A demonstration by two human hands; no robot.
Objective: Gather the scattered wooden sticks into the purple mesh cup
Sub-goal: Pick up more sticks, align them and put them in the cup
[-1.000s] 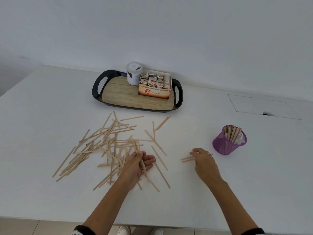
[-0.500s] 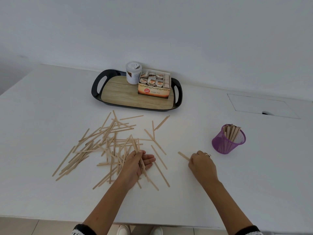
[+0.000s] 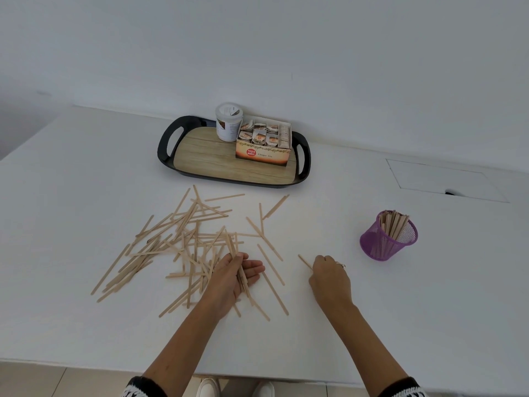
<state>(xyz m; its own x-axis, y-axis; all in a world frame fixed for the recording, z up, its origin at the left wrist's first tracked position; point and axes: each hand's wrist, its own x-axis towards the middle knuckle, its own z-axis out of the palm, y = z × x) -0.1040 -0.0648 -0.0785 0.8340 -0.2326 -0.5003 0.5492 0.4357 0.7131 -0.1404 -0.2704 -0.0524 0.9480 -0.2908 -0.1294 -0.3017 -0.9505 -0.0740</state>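
Observation:
Several scattered wooden sticks [image 3: 183, 239] lie in a loose pile on the white table [image 3: 86, 179], left of centre. My left hand [image 3: 233, 275] rests palm up at the pile's right edge and holds a small bundle of sticks [image 3: 234, 253] between thumb and fingers. My right hand [image 3: 329, 277] is closed around one or two sticks [image 3: 305, 261] whose end pokes out to the upper left. The purple mesh cup [image 3: 386, 239] stands upright to the right of my right hand, a hand's width away, with several sticks inside.
A black tray with a wooden bottom [image 3: 200, 161] sits at the back, carrying a white tub [image 3: 228, 121] and an open tea box [image 3: 263, 144]. A flat cable hatch [image 3: 446, 179] lies at the back right. The table's near edge runs below my forearms.
My right hand has closed on the sticks that lay flat under its fingertips and tilted them up to the left. My left hand has kept its bundle and barely moved.

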